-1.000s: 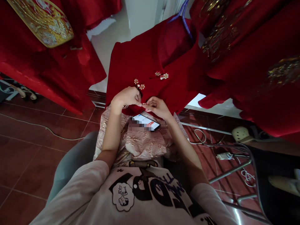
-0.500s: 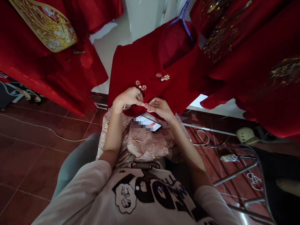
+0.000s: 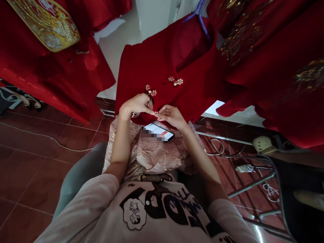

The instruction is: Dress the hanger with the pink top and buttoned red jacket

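Observation:
A red garment [image 3: 149, 64] with a V-shaped neck hangs from a purple hanger [image 3: 202, 22] in front of me. Gold-and-pearl flower ornaments [image 3: 179, 81] sit below its neckline, and a similar flower ornament [image 3: 153, 92] shows just above my left hand. At the garment's lower part, my left hand [image 3: 136, 104] is closed in a pinch, its fingertips meeting those of my right hand [image 3: 172, 116]. Between them is a small beaded ornament [image 3: 156, 112], partly covered by the fingers. Any needle or thread is too small to make out.
A lit phone [image 3: 159, 132] lies on pinkish shiny fabric [image 3: 159, 155] across my lap. More red embroidered garments [image 3: 83, 84] hang at both sides. At right are a metal-framed chair [image 3: 253, 187], a white plug with a cable [image 3: 244, 168] and a pale clog [image 3: 263, 144].
My hands keep the same pinch at the garment with almost no movement. The whole view has shifted slightly.

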Action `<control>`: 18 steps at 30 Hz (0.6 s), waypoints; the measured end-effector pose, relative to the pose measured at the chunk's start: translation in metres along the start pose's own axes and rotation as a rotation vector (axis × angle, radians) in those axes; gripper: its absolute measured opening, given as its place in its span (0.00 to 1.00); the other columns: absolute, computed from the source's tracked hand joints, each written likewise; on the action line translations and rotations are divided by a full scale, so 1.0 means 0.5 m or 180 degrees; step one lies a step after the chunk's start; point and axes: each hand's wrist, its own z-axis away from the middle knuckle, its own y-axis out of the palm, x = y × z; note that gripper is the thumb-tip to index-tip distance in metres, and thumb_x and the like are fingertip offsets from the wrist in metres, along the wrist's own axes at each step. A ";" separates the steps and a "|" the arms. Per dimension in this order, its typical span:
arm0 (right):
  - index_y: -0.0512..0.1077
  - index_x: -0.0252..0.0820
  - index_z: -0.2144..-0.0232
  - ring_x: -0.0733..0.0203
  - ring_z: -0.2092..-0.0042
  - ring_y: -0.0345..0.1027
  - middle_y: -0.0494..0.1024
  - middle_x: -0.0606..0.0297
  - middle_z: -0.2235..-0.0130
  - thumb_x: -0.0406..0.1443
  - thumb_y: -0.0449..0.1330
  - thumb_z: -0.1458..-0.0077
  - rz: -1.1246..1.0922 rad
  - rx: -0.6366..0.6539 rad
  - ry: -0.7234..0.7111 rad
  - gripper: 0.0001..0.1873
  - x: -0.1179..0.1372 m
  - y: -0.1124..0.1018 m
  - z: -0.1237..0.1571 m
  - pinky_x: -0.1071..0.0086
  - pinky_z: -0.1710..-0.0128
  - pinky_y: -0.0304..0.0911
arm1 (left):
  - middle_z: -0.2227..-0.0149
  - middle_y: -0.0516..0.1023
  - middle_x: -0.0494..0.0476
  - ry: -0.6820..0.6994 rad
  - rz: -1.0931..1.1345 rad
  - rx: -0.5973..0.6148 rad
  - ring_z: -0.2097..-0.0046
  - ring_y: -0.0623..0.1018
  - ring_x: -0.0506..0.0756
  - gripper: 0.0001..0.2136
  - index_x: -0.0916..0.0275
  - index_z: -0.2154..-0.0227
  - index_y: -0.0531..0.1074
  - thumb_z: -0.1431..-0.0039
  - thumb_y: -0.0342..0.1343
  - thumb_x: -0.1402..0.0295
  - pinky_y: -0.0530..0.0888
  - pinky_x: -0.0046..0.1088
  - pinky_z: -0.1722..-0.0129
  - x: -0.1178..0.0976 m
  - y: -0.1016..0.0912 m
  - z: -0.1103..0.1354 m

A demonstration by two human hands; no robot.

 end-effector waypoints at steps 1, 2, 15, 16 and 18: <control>0.71 0.42 0.71 0.61 0.65 0.77 0.80 0.63 0.68 0.59 0.82 0.72 0.0029 -0.0013 -0.0019 0.37 -0.001 0.000 0.000 0.63 0.61 0.80 | 0.76 0.80 0.52 -0.0024 0.0077 0.0051 0.70 0.79 0.52 0.11 0.64 0.78 0.76 0.53 0.73 0.66 0.71 0.23 0.68 0.001 0.001 -0.001; 0.71 0.42 0.71 0.61 0.65 0.77 0.80 0.63 0.68 0.59 0.82 0.71 0.0063 -0.0021 -0.0035 0.37 -0.002 0.000 -0.001 0.63 0.61 0.80 | 0.76 0.80 0.52 -0.0041 0.0162 0.0115 0.71 0.79 0.52 0.11 0.64 0.78 0.76 0.52 0.72 0.66 0.71 0.23 0.69 0.003 0.002 -0.001; 0.69 0.43 0.71 0.65 0.68 0.75 0.78 0.67 0.69 0.57 0.80 0.61 0.0641 0.0556 -0.0035 0.32 0.075 -0.051 0.042 0.67 0.65 0.75 | 0.57 0.85 0.64 -0.0084 0.1504 -0.0309 0.57 0.86 0.56 0.23 0.66 0.62 0.76 0.48 0.75 0.52 0.82 0.27 0.58 -0.022 0.012 0.007; 0.69 0.43 0.71 0.65 0.68 0.74 0.78 0.67 0.69 0.56 0.79 0.60 0.0729 0.0626 -0.0056 0.31 0.084 -0.059 0.048 0.67 0.65 0.74 | 0.56 0.85 0.66 -0.0207 0.1703 -0.0509 0.56 0.86 0.57 0.24 0.66 0.62 0.76 0.43 0.72 0.48 0.82 0.28 0.57 -0.025 0.012 0.006; 0.70 0.44 0.71 0.65 0.68 0.74 0.79 0.66 0.69 0.56 0.79 0.58 0.0865 0.0689 -0.0065 0.30 0.095 -0.068 0.058 0.66 0.64 0.73 | 0.55 0.84 0.68 -0.0457 0.2039 -0.0770 0.52 0.86 0.59 0.26 0.67 0.58 0.77 0.34 0.63 0.44 0.84 0.30 0.54 -0.028 0.009 0.004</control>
